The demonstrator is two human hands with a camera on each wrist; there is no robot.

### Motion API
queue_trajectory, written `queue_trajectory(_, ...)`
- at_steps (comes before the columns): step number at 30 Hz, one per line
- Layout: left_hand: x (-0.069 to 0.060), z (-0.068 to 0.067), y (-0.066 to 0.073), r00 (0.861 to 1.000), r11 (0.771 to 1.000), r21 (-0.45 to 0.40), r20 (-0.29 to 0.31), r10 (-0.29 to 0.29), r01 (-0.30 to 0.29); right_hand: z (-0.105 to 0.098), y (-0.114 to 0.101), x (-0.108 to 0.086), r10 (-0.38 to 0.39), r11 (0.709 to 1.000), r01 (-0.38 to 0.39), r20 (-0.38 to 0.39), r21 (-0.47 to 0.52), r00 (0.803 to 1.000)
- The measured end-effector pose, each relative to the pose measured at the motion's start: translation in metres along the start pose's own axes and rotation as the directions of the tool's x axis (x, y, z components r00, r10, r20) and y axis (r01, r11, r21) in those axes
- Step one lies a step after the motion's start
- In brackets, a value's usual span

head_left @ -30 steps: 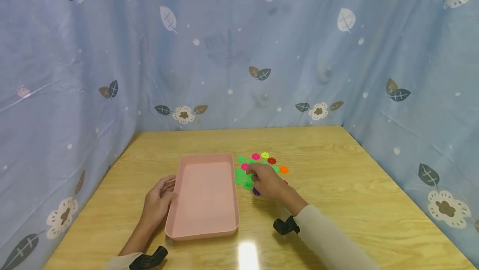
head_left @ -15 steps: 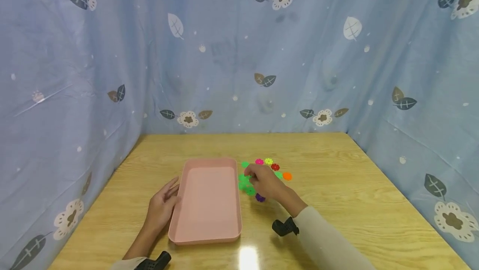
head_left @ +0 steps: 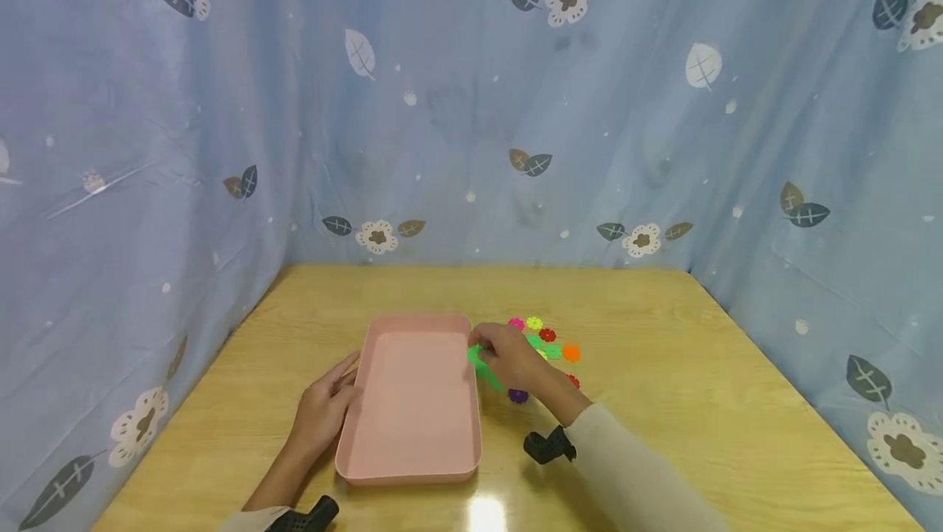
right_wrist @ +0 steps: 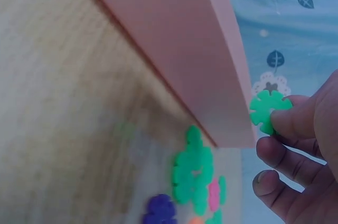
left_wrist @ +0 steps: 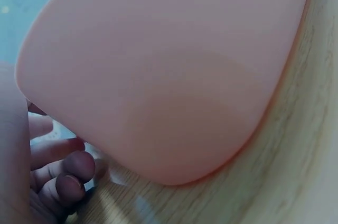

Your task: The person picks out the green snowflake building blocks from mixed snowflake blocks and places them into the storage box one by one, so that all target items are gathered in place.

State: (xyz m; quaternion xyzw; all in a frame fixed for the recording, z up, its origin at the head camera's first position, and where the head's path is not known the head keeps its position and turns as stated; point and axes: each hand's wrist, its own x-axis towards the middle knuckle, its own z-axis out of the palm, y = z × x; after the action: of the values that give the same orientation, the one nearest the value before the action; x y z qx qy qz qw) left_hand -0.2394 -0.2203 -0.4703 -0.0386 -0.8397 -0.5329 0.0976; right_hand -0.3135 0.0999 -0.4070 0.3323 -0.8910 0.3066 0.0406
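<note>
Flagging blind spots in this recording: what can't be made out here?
Head: number of green discs, partly covered by the right hand.
Left wrist: the rest of the pink tray, beyond the top edge.
Right wrist: the full purple disc, cut off by the bottom edge.

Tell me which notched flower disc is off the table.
The green disc pinched in the right grip, beside the pink tray; the other visible discs lie on the table.

Pink tray; green disc; blue flower-and-leaf-patterned curtain; yellow wood-grained table
</note>
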Motion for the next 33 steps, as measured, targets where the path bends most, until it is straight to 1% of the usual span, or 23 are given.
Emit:
queue_trajectory(3, 0.001, -0.002, 0.003, 1.000, 1.000, 0.004, -0.005, -0.008, 0.008, -0.006, -0.002, 0.011, -0.015, 1.000, 0.015, 0.009, -0.007, 1.000)
queue_trajectory(4, -0.002, 0.000, 0.002, 1.000, 1.000, -0.004, 0.005, -0.017, 0.017, -0.004, -0.002, 0.010, -0.021, 1.000, 0.021, 0.008, -0.005, 1.000)
queue_trajectory(7, -0.009, 0.003, -0.001, 0.999, 0.999, -0.018, 0.010, -0.032, 0.032, -0.001, -0.003, 0.011, -0.050, 0.999, 0.050, 0.004, 0.000, 0.999)
queue_trajectory(10, -0.013, 0.004, -0.001, 0.999, 0.999, -0.023, 0.012, -0.038, 0.038, 0.002, -0.006, 0.015, -0.079, 0.997, 0.079, 0.010, 0.004, 0.997)
queue_trajectory(15, -0.007, 0.002, 0.001, 0.999, 0.999, -0.005, -0.006, -0.032, 0.032, 0.007, -0.012, 0.027, -0.072, 0.997, 0.072, 0.012, 0.034, 0.997)
queue_trajectory(19, -0.002, 0.002, 0.001, 0.999, 0.999, -0.008, -0.008, -0.041, 0.041, 0.017, -0.018, 0.039, -0.071, 0.995, 0.069, 0.037, 0.067, 0.997)
queue_trajectory(21, -0.001, 0.001, 0.000, 0.999, 0.999, -0.025, -0.001, -0.045, 0.045, 0.022, -0.023, 0.045, -0.060, 0.995, 0.055, 0.053, 0.080, 0.997)
queue_trajectory(24, 0.001, 0.001, 0.000, 0.999, 0.998, -0.049, 0.007, -0.040, 0.040, 0.026, -0.032, 0.054, -0.045, 0.995, 0.040, 0.049, 0.089, 0.998)
queue_trajectory(26, 0.002, 0.001, 0.000, 0.999, 0.998, -0.059, 0.013, -0.034, 0.035, 0.028, -0.038, 0.059, -0.024, 0.997, 0.021, 0.046, 0.073, 0.999)
queue_trajectory(29, 0.002, 0.000, 0.001, 0.999, 0.998, -0.046, 0.009, -0.031, 0.031, 0.031, -0.047, 0.066, 0.004, 1.000, -0.005, 0.045, 0.023, 0.999)
queue_trajectory(31, 0.000, -0.001, 0.003, 0.999, 0.999, -0.030, 0.005, -0.033, 0.033, 0.034, -0.052, 0.071, 0.036, 0.999, -0.035, 0.052, -0.011, 0.998)
queue_trajectory(33, -0.002, -0.003, 0.004, 0.999, 0.999, -0.024, 0.008, -0.042, 0.042, 0.038, -0.056, 0.075, 0.059, 0.998, -0.059, 0.059, 0.000, 0.996)
